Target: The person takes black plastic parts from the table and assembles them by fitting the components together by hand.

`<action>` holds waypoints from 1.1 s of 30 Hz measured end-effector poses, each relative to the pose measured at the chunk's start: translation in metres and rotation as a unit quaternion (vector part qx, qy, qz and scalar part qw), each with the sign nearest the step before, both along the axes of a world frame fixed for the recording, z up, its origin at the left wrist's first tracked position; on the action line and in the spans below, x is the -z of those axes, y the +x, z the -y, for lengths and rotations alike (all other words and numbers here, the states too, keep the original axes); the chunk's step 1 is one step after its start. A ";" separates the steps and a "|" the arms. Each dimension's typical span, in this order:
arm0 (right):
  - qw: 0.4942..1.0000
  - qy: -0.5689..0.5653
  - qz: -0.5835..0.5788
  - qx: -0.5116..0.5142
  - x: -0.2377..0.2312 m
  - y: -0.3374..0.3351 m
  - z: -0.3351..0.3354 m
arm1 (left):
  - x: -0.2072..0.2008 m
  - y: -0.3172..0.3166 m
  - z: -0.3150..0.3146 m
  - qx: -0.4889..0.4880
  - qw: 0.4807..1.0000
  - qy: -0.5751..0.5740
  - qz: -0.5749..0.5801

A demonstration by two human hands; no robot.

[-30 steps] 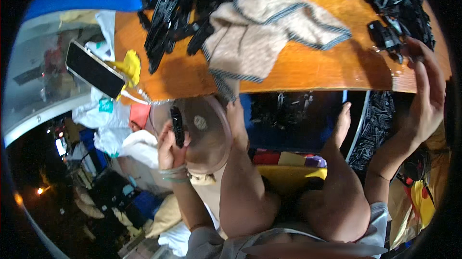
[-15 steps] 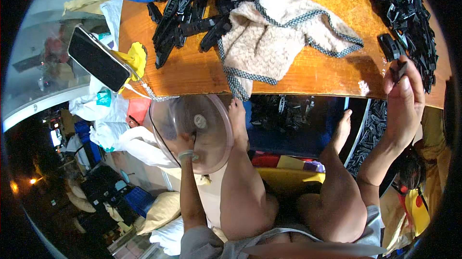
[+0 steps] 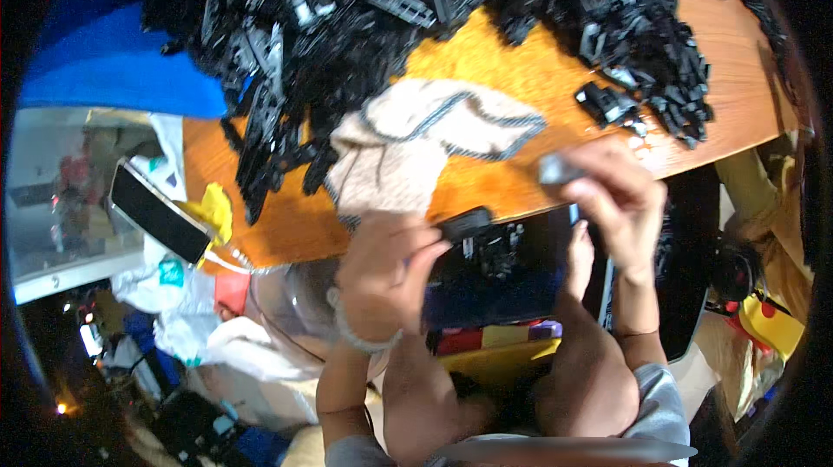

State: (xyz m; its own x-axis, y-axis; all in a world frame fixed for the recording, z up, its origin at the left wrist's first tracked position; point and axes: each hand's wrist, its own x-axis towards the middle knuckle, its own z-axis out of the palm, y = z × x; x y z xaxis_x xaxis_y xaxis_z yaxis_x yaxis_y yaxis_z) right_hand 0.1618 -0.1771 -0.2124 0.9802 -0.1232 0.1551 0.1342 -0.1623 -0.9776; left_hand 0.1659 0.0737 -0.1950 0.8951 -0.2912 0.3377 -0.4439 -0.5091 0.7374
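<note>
My left hand (image 3: 388, 267), with a bracelet at its wrist, pinches a small black plastic part (image 3: 466, 223) just off the table's front edge. To the right, my right hand (image 3: 614, 198) is raised over the edge, somewhat blurred. Its thumb and fingers grip a small dark grey plastic piece (image 3: 558, 170); the exact kind does not show. A cream cloth with a dark checked border (image 3: 395, 163) lies crumpled on the table beyond my left hand.
Black plastic parts are heaped across the back of the wooden table (image 3: 737, 94). A phone (image 3: 160, 211) leans on a yellow stand at the left. Below the edge sits a dark bin (image 3: 512, 293) with parts in it, between my legs. White bags (image 3: 178, 289) lie at lower left.
My left hand has come up from the clear round tub to the table's edge and now holds a black part. My right hand has moved left. The view has shifted, showing more of the heap.
</note>
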 end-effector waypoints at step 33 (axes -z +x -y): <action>0.870 -0.445 0.106 0.186 -0.002 0.017 0.039 | 0.006 0.154 0.127 -0.015 0.941 0.295 0.164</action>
